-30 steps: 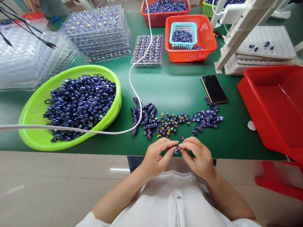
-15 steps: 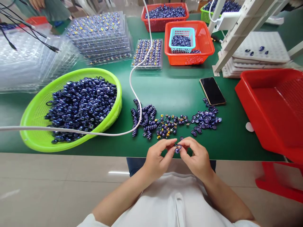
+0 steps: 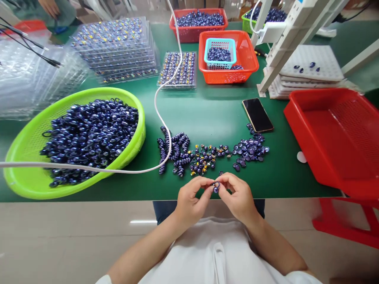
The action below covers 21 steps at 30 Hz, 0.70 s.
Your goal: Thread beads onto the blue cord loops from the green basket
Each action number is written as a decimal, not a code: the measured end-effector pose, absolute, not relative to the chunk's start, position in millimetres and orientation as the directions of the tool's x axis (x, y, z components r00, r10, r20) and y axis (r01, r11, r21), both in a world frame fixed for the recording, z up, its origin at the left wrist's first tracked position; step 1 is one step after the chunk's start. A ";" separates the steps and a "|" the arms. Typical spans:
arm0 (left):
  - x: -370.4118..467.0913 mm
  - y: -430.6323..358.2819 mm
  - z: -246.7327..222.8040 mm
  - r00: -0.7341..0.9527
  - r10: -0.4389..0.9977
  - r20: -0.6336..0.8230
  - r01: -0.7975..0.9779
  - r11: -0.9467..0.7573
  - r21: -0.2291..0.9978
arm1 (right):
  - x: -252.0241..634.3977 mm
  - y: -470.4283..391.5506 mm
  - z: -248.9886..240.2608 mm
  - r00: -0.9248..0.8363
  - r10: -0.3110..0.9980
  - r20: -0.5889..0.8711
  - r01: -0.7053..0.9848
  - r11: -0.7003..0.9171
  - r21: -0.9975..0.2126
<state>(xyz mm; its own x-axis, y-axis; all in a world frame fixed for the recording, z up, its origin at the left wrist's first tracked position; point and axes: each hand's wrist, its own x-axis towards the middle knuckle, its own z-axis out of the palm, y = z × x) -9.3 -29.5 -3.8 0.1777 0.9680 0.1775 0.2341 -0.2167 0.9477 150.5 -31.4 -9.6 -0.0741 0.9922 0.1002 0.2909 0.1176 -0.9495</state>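
Between my two hands, at the table's front edge, is a small dark-blue looped piece (image 3: 216, 189) with a shiny rounded end. The fingertips of my left hand (image 3: 194, 199) pinch it from one side, and my right hand (image 3: 237, 197) pinches its loop from the other. Fingers hide part of it. Just beyond my hands lie small round blue parts with gold-coloured bits (image 3: 204, 159). To their right is a pile of flat dark-blue caps (image 3: 251, 150), and to their left are stacked rows of dark-blue rings (image 3: 179, 152).
A green basket (image 3: 140, 130) heaped with blue looped pieces stands left. A white cable (image 3: 161, 114) crosses the table. A phone (image 3: 258, 114) and a red bin (image 3: 309, 157) are at right. Behind are clear trays (image 3: 115, 51), an orange basket (image 3: 248, 67) and a metal post (image 3: 278, 59).
The view has shifted slightly, so table items appear further left. Both hands keep their pinch on the small looped piece, with hardly any visible movement.
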 end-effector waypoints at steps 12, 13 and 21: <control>-5.8 -22.6 -9.2 0.230 0.973 0.011 0.223 -0.064 0.973 | 225.9 -11.1 -12.8 -0.090 0.969 0.230 0.687 0.227 -0.690; -5.5 -21.8 -10.1 0.219 0.976 -0.014 0.208 -0.033 0.978 | 228.9 -8.6 -15.8 -0.094 0.963 0.254 0.733 0.239 -0.636; -7.5 -18.3 -6.0 0.152 0.977 -0.147 0.090 0.134 0.987 | 227.9 0.6 -27.5 -0.199 0.935 0.292 0.862 0.309 -0.401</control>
<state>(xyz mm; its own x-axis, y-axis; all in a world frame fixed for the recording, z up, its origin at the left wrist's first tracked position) -7.5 -18.3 -6.0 0.1516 0.9775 -0.1466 0.0898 0.1341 0.9869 227.9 0.6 -27.5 -0.1994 0.9353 0.2924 0.8623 0.3092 -0.4010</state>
